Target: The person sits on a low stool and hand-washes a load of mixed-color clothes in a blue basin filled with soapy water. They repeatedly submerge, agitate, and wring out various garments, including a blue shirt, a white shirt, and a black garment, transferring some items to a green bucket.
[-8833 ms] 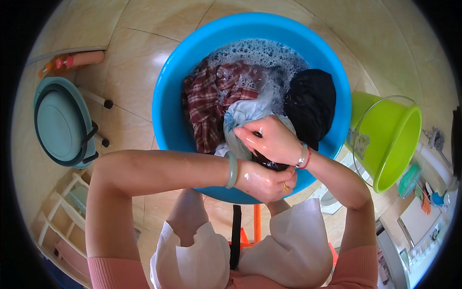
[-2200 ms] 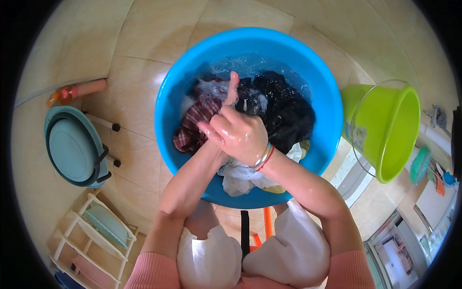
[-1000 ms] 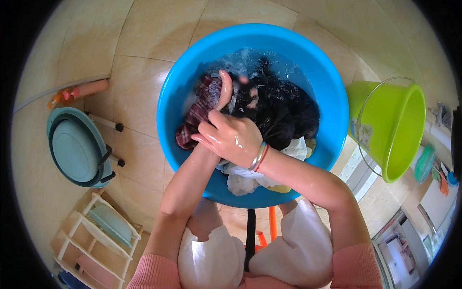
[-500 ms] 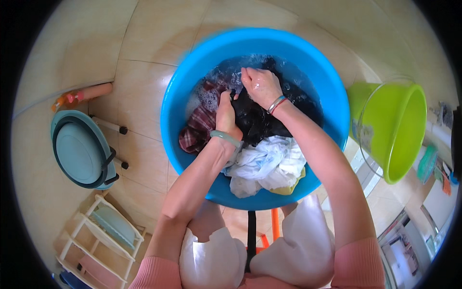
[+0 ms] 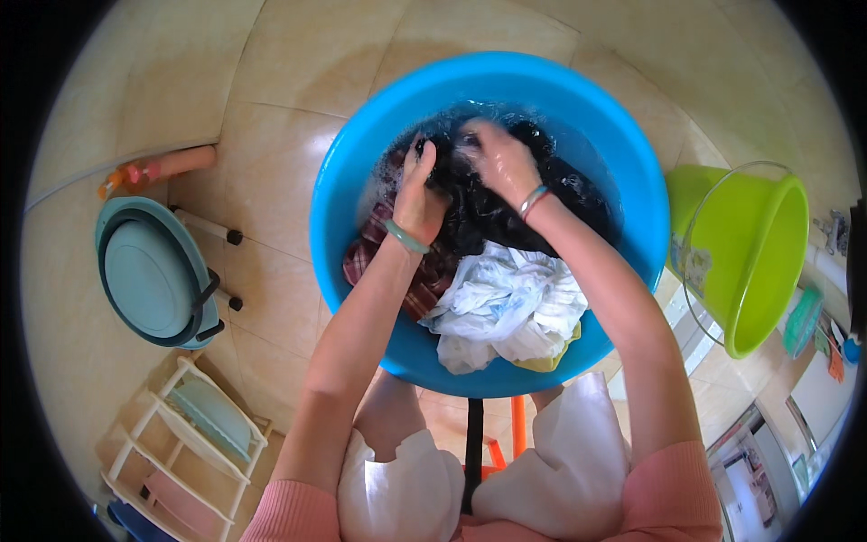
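A large blue basin [image 5: 646,212] of soapy water stands before my knees. In it a wet black garment [image 5: 488,212] spreads across the middle and right, partly under water. My left hand [image 5: 422,203], a green bangle at its wrist, grips a bunched part of the black garment, thumb uppermost. Just to its right, my right hand [image 5: 506,163] is curled over the same garment and its fingers are blurred by motion. Dark red plaid cloth [image 5: 363,256] lies under and left of my left hand. White cloth [image 5: 506,303] is heaped at the near side, above a bit of yellow cloth [image 5: 553,359].
A lime-green bucket [image 5: 736,257] with a wire handle stands on the right. To the left are a stack of grey-blue basins [image 5: 149,275], a pink bottle [image 5: 167,169] and a cream rack [image 5: 185,443]. Below me shows an orange stool leg [image 5: 517,425].
My right hand has gone from a raised fist to a lower, blurred curl over the black garment. My left hand has shifted slightly farther from me. The whole view has moved a little.
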Tool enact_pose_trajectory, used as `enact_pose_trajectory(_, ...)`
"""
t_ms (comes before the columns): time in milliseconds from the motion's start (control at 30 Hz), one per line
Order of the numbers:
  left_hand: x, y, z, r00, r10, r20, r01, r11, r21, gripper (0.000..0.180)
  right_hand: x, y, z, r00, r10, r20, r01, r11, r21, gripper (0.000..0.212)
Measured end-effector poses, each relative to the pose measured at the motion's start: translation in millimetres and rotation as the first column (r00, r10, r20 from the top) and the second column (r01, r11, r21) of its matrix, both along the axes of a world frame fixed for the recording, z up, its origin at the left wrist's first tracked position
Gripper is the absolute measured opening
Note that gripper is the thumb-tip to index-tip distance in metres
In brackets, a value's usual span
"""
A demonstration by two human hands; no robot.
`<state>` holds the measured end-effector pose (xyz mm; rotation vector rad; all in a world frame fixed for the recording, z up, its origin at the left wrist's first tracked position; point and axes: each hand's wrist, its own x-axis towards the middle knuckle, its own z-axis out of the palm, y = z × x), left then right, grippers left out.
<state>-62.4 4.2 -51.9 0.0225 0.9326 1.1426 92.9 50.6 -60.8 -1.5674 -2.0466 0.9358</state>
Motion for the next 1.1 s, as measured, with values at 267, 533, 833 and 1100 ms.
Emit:
enact_pose_trajectory(267, 20, -6, 31, 0.885, 0.031, 0.464, 0.006, 0.997, -0.078, 0.040, -42, -100, 126, 0.914, 0.403, -0.056, -0.350, 0.849, 0.397, 0.023)
enact_pose_trajectory(533, 41, -20, 107, 0.990, 0.018, -0.143, 0.004, 0.989, 0.150, 0.035, -43, -64, 145, 0.979, 0.186, -0.080, -0.133, 0.890, 0.437, 0.023)
enact_pose_trajectory(833, 40, -8, 109, 0.994, -0.007, -0.109, -0.032, 0.934, -0.356, 0.046, 32, -11, 61, 0.986, -0.144, 0.081, 0.108, 0.933, 0.345, 0.018)
enact_pose_trajectory(1100, -31, -9, 66, 0.392, -0.015, -0.920, 0.350, 0.927, 0.134, 0.063, 73, -7, 90, 0.983, -0.178, 0.054, 0.137, 0.890, 0.435, 0.024)
